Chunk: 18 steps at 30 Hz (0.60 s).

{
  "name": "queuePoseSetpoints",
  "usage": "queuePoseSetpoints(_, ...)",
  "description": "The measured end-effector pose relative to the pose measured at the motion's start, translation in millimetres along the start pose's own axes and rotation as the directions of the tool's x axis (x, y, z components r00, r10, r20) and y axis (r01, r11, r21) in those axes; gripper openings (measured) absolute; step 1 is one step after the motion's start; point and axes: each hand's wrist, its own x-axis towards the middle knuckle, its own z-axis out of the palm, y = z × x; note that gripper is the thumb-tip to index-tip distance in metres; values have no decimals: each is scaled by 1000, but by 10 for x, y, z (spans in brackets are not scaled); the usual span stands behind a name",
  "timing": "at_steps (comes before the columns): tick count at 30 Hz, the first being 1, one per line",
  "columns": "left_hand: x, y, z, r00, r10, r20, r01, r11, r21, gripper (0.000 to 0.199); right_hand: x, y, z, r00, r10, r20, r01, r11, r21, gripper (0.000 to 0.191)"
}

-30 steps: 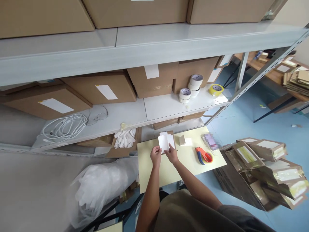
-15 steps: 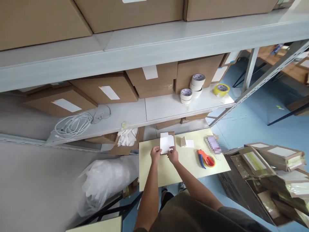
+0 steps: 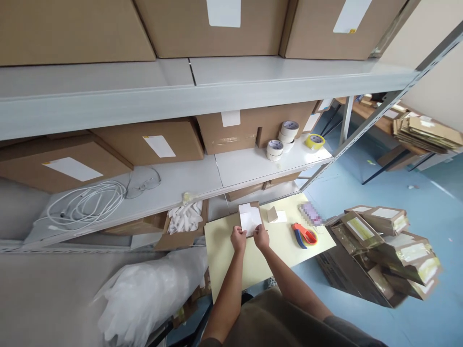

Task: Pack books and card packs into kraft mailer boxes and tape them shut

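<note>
A white sheet of paper (image 3: 250,220) lies over a small brown cardboard box (image 3: 256,204) on the pale yellow table (image 3: 220,241). My left hand (image 3: 238,238) pinches the sheet's near left corner, fingers curled. At the near right corner, my right hand (image 3: 261,237) grips it with thumb and fingers closed. Whether the fingertips also press on the box beneath cannot be made out. Right of the box stands a small folded piece of cardboard (image 3: 272,214), with a white card (image 3: 280,216) beside it.
An orange and blue tape dispenser (image 3: 304,236) and a blurred-out purple item (image 3: 310,213) are on the table's right. Tape rolls (image 3: 275,150) and a coiled white cable (image 3: 90,205) sit on the shelf. Packed cartons (image 3: 390,250) stand right, a plastic-wrapped bundle (image 3: 144,294) left.
The camera view has tilted and shifted, so more of the right side shows. Both hands stay at the sheet's near edge; the left fingers have curled in more.
</note>
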Motion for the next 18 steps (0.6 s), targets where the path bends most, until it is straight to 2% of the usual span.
queuePoseSetpoints(3, -14, 1, -42, 998, 22, -53, -16, 994, 108, 30, -48, -45, -21, 1000, 22, -8, -23, 991, -135, 24)
queuePoseSetpoints(5, 0, 23, -61, 991, 129, -19, -124, 978, 168, 25, -82, -55, -16, 1000, -21, 1, 21, 982, -190, 37)
queuePoseSetpoints(7, 40, 51, -56, 942, 323, 94, -335, 924, 182, 19, -121, -38, 20, 995, -89, 45, 96, 969, -225, 49)
queuePoseSetpoints(9, 104, 70, -28, 861, 469, 198, -501, 849, 168, 28, -163, 9, 74, 987, -129, 100, 150, 958, -244, 55)
queuePoseSetpoints(10, 143, 73, -10, 832, 501, 238, -543, 824, 163, 34, -184, 41, 100, 984, -136, 118, 162, 955, -249, 56)
queuePoseSetpoints(13, 265, 54, 34, 802, 498, 330, -568, 807, 161, 51, -224, 158, 112, 988, -122, 90, 140, 960, -244, 57)
queuePoseSetpoints(16, 375, 5, 15, 801, 452, 392, -542, 827, 153, 61, -199, 273, -18, 998, -53, -46, 46, 987, -156, 56)
queuePoseSetpoints(18, 449, -49, -61, 798, 430, 422, -523, 842, 133, 62, -137, 328, -152, 988, 5, -155, -14, 998, -54, 54)
